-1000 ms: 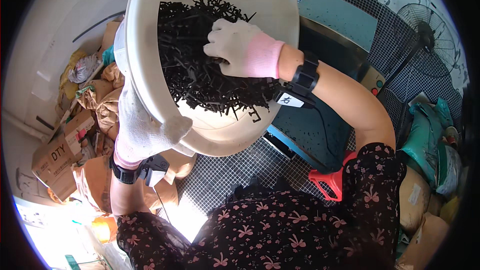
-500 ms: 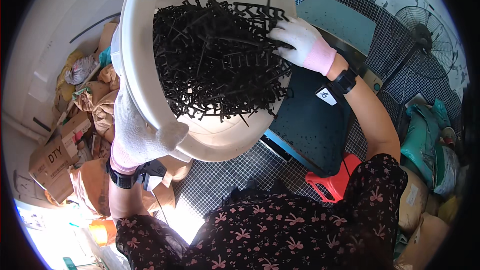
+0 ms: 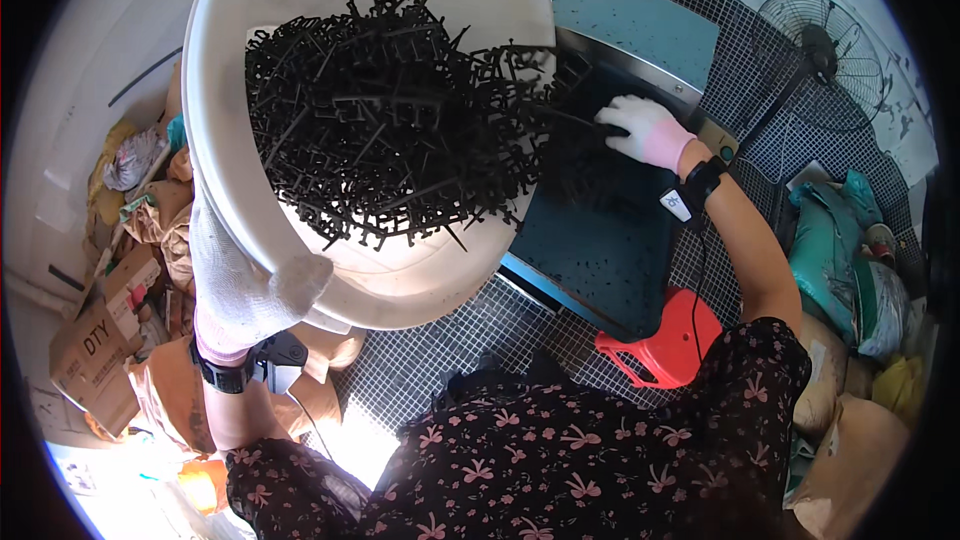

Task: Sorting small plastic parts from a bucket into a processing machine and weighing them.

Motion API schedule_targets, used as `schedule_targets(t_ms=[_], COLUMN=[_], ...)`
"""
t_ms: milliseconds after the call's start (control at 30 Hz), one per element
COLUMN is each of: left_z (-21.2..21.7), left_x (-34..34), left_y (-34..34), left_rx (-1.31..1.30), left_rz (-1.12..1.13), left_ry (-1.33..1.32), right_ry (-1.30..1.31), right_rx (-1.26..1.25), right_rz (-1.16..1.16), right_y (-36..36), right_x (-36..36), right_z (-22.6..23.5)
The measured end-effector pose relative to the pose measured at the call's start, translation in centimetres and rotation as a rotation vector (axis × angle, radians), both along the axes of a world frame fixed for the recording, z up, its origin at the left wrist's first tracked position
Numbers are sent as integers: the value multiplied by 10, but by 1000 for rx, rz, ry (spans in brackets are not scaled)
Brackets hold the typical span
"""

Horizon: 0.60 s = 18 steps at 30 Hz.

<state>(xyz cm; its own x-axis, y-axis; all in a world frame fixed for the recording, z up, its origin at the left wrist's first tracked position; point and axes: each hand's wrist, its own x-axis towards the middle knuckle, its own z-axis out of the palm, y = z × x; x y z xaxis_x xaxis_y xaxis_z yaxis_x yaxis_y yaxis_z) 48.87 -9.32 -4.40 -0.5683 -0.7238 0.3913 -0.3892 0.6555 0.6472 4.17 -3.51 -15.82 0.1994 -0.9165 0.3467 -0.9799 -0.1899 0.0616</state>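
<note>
A large white tub [image 3: 214, 130] is tilted toward the right, holding a tangled heap of black plastic runners [image 3: 370, 125]. My left hand [image 3: 255, 285], in a white glove with a pink cuff, is closed around the tub's near-left rim. Over a dark, shallow machine hopper [image 3: 600, 240], my gloved right hand [image 3: 643, 132] has its fingers apart, just right of the heap. Runners stretch past the tub's right rim over the hopper toward those fingertips, where they are blurred. Small black bits are scattered on the hopper's surface.
A red plastic stool [image 3: 680, 340] stands beside the hopper's near corner. Behind is a grey-green machine panel [image 3: 640, 20] and a standing fan [image 3: 820, 55]. Cardboard [image 3: 95, 340] and crumpled bags are piled left; green sacks [image 3: 830, 235] lie right. The floor has a grid pattern.
My right hand has moved off the heap to the right, over the hopper. Runners now extend over the tub's right rim. In the picture the tub has shifted left, along with the whole view.
</note>
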Motion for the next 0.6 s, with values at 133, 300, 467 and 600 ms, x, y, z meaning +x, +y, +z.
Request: schedule_targets(t_ms=[133, 300, 467, 600], left_z=[0, -3, 2, 12], left_x=[-3, -6, -3, -7], left_y=[0, 2, 2, 7], left_rx=[27, -11, -2, -43], left_rz=[28, 9, 12, 12], left_ry=[-26, 61, 24, 4], right_ry=[99, 250, 96, -88], right_rx=[268, 309, -178, -69], right_rz=[-259, -447, -44, 245], right_y=[20, 3, -10, -19], right_x=[-13, 28, 129, 187], right_z=[-20, 20, 65, 70])
